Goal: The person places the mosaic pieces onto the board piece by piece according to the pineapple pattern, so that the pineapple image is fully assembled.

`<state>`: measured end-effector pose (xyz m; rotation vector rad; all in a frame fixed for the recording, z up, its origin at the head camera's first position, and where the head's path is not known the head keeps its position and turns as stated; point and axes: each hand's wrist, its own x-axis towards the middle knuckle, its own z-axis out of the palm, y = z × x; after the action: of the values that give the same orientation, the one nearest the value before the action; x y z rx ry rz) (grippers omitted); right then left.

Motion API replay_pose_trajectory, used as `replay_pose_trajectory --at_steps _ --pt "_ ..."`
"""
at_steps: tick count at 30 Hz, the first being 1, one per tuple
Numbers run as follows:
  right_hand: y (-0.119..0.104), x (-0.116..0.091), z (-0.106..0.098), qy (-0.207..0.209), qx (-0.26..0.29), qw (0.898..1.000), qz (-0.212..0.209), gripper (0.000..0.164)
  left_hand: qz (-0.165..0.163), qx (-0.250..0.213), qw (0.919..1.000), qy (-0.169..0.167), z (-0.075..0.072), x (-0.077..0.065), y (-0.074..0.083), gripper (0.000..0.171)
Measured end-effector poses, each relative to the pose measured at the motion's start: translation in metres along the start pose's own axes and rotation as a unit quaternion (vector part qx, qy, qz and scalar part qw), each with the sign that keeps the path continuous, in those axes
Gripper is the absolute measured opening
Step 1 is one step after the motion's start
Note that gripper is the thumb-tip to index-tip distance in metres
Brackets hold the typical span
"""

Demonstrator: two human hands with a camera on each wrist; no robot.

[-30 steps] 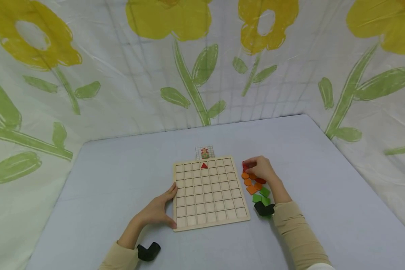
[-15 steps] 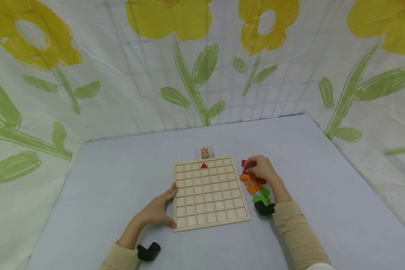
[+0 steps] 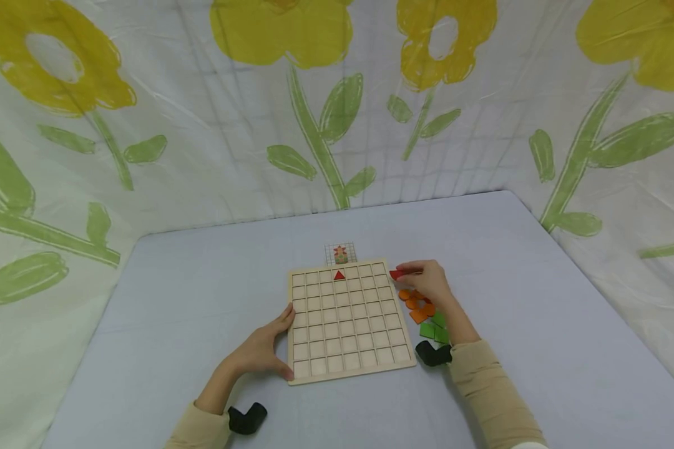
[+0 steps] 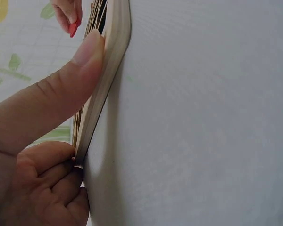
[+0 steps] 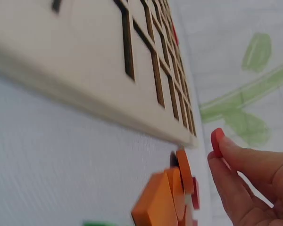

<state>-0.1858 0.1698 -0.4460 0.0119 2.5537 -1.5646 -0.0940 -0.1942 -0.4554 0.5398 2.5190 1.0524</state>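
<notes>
Pale gridded board [image 3: 349,327], red piece [image 3: 395,274], orange pieces [image 3: 418,317], green pieces [image 3: 428,330]; yellow-flowered white backdrop [image 3: 202,156]

You can read no text, label, brand or number in any view. On the card [image 3: 331,254] at the far edge of the board [image 3: 352,374], a small coloured figure on grid lines shows, too tiny for you to make out any lettering. You can find nothing legible on the board, on the orange pieces [image 3: 419,317] right of it, or on the flowered backdrop [image 3: 230,156] beyond it.
</notes>
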Motion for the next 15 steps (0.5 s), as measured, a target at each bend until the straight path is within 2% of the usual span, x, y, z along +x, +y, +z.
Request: replay_pose_trajectory --at_steps 6,15 --pt "-0.004 -0.003 0.013 -0.024 0.027 0.999 0.007 0.036 -0.001 0.0 1.0 0.0 0.0 0.0 0.0 0.123" --pt "-0.015 -0.005 0.035 -0.014 0.02 1.0 0.012 0.034 -0.001 -0.001 1.0 -0.003 0.0 0.0 0.002 0.123"
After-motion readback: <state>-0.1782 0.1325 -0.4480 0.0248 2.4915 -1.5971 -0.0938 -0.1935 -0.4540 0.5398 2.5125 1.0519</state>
